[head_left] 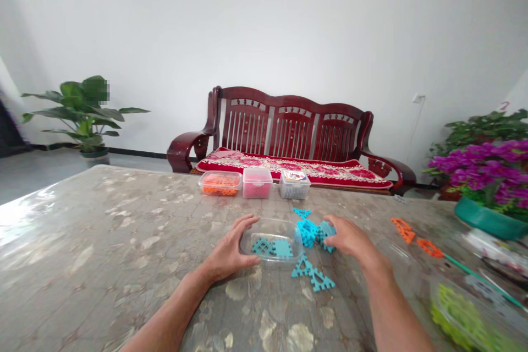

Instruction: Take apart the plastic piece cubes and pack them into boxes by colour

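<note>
My left hand [233, 247] grips the left end of a clear plastic box [270, 224], thumb on the near side and fingers on the far side. Inside lie teal interlocking tiles, a lattice one [263, 246] and a solid square [282, 248]. To the right of the box, my right hand [344, 234] is closed around teal toothed tiles [325, 234]; its fingers partly hide them. Touching or close beside these is a cluster of bright blue pieces [307, 232]. A triangular tile [302, 213] lies beyond the cluster, and teal triangular tiles [317, 278] lie nearer me.
At the table's far edge stand boxes of orange [220, 183], pink [257, 183] and grey pieces [294, 185]. On the right are orange tiles [403, 230], a box of yellow-green pieces [457, 313] and a flower pot [490, 219]. A wooden bench [291, 126] stands behind.
</note>
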{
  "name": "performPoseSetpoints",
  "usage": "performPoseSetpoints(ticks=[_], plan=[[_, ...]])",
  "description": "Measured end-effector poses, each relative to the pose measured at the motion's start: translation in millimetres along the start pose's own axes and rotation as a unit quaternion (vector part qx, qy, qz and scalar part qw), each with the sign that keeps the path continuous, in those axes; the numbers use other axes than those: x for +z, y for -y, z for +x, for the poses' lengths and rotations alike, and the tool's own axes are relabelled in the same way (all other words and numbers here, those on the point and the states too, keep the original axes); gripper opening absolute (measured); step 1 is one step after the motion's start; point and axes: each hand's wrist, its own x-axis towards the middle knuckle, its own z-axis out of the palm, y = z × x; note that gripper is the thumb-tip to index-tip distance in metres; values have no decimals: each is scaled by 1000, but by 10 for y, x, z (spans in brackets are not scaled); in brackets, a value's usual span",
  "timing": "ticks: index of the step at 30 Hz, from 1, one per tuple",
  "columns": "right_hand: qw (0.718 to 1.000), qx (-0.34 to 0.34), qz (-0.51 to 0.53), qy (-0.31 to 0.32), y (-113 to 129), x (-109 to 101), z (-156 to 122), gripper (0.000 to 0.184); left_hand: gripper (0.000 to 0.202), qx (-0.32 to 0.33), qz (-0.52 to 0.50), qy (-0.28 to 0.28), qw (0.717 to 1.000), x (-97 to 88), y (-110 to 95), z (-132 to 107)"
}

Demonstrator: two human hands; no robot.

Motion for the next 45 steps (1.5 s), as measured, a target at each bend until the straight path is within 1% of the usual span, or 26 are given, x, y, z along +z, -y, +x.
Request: performPoseSetpoints(ticks=[2,5,9,12,16,18,19,22,23,25,27,30,32,35,37,39,42,45], plan=[[999,16,-30,10,38,-11,-2,67,83,-5,2,4,1000,0,5,-1],[998,21,-59,-3,82,-22,-16,63,83,-5,4,4,1000,-4,6,-1],[996,39,-75,-6,104,-14,-35,58,84,-4,5,4,1000,-6,4,1],[996,59,-74,4,100,0,-38,58,84,-7,6,3,1000,-2,4,2],[996,65,-57,-7,83,4,-24,63,85,-7,5,3,1000,3,5,-1],[999,47,-11,-26,109,-9,-21,66,84,-5,3,2,1000,3,5,0],[999,27,26,-34,143,-19,-25,67,84,-4,1,2,1000,3,4,0],[988,-59,141,-35,342,-56,-74,67,85,1,-7,-3,1000,7,3,3],[983,-87,161,-30,437,-65,-103,65,85,3,-11,-4,1000,9,4,4],[978,-124,166,-20,648,-67,-172,61,85,9,-22,-8,1000,19,11,3],[979,-140,147,-16,861,-37,-237,57,87,16,-38,-9,999,32,20,1],[979,-154,131,-16,1125,78,-290,53,90,27,-60,-13,998,57,28,-1],[978,-159,130,-22,1248,192,-290,54,92,30,-68,-14,997,68,21,-1],[974,-170,150,-22,1348,360,-260,57,94,29,-71,-9,997,72,-3,3],[967,-185,173,-16,1364,421,-235,55,94,27,-68,-5,997,68,-18,4],[962,-191,191,-25,1338,412,-204,45,94,26,-64,-5,998,61,-27,5],[968,-166,177,-66,1201,279,-139,36,94,18,-49,-8,999,51,-38,4],[981,-108,131,-96,925,97,-69,40,94,9,-39,-6,999,41,-57,3]])
